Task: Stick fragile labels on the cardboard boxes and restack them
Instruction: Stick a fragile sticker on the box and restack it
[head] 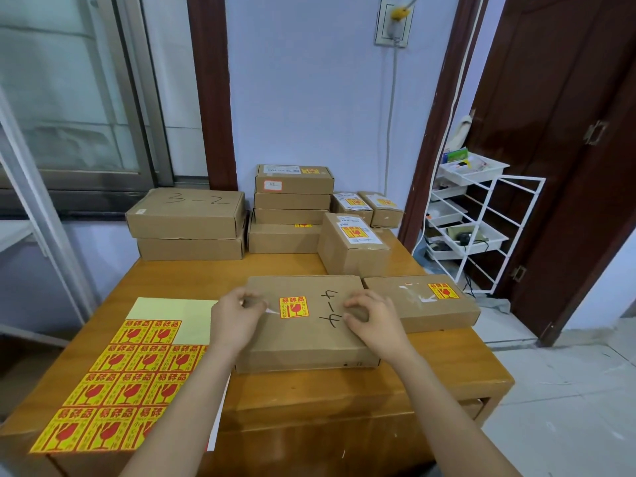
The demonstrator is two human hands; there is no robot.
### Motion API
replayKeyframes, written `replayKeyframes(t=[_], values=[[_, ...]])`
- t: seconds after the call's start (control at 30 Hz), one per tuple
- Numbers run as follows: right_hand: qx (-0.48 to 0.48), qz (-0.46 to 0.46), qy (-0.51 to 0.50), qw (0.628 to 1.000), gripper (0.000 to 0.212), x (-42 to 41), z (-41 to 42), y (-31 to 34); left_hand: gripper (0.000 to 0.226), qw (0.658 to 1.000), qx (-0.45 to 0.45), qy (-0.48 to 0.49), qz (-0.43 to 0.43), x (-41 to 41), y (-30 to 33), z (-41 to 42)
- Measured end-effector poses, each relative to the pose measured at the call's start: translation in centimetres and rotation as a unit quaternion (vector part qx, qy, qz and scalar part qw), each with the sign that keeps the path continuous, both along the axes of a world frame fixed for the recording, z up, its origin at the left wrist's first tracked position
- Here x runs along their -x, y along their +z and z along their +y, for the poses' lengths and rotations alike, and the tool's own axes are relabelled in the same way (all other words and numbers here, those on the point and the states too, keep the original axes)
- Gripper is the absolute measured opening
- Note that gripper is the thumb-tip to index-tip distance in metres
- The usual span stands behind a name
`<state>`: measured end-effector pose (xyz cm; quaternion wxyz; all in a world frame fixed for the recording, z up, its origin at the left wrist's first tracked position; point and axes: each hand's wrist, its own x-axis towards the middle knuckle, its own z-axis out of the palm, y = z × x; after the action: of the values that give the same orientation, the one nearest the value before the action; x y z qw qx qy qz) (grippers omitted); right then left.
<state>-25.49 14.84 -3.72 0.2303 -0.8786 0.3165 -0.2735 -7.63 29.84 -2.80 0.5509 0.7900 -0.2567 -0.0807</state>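
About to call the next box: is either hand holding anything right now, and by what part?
Neither hand clearly grips anything. The left hand and right hand rest with curled fingers on top of the box marked 4-4, either side of its fragile label.
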Motion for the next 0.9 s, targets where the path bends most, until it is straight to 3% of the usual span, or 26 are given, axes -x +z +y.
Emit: replayKeyframes(t=[0.2,0.33,0.63,0.9], values=[[-0.030,-0.054,0.002,0.998,0.018,0.6,0.4,1.4,0.007,0.992,0.068,0.012,0.102,0.3,1.6,0.4],[-0.058,-0.116,0.011,0.991,0.018,1.3,0.5,2.2,0.008,0.989,0.081,-0.029,0.121,0.5,2.8,1.3],[-0.111,-0.197,-0.063,0.972,0.019,7.9,-3.0,4.1,0.010,0.976,0.089,-0.140,0.144,5.2,5.0,-1.3],[-0.114,-0.199,-0.135,0.964,0.019,11.8,-6.9,5.0,0.003,0.970,0.060,-0.221,0.085,9.2,3.9,-7.0]])
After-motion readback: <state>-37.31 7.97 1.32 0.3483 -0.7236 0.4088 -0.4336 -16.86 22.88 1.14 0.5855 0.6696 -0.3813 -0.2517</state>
